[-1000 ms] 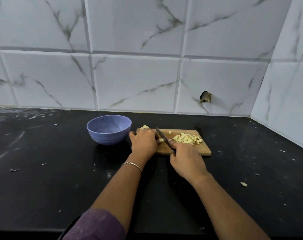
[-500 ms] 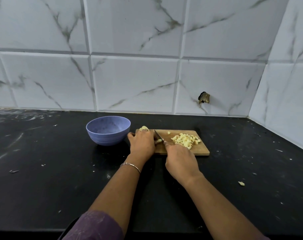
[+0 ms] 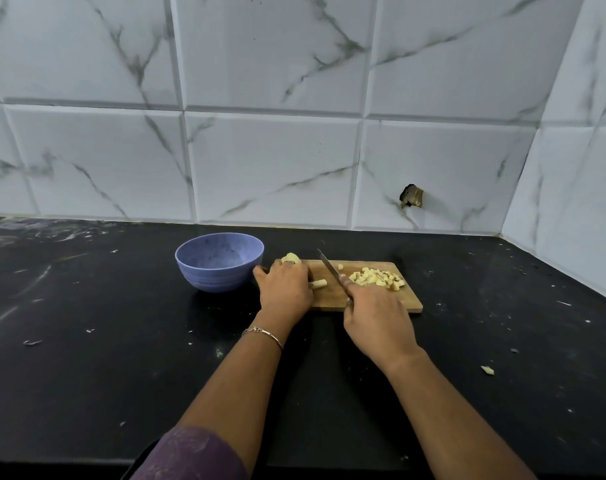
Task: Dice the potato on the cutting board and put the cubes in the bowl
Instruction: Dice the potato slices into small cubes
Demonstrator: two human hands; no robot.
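Cubes (image 3: 376, 278) on board (image 3: 381, 303) beside bowl (image 3: 210, 280)

Knife (image 3: 329, 265): half a second ago the blade is down close against the fingertips of the left hand (image 3: 285, 289), covering the strip's end. Now it is drawn off to the right and slanted, tip toward the wall, with bare board (image 3: 381, 303) showing between blade and strip.

Right hand (image 3: 377, 322): moved right with the knife, back near its place of a second ago, knuckles now just beside the cubes (image 3: 377, 279).

Strip (image 3: 319, 283): the cut end, hidden by the blade half a second ago, now lies uncovered, a pale stub sticking out to the right past the left fingertips.
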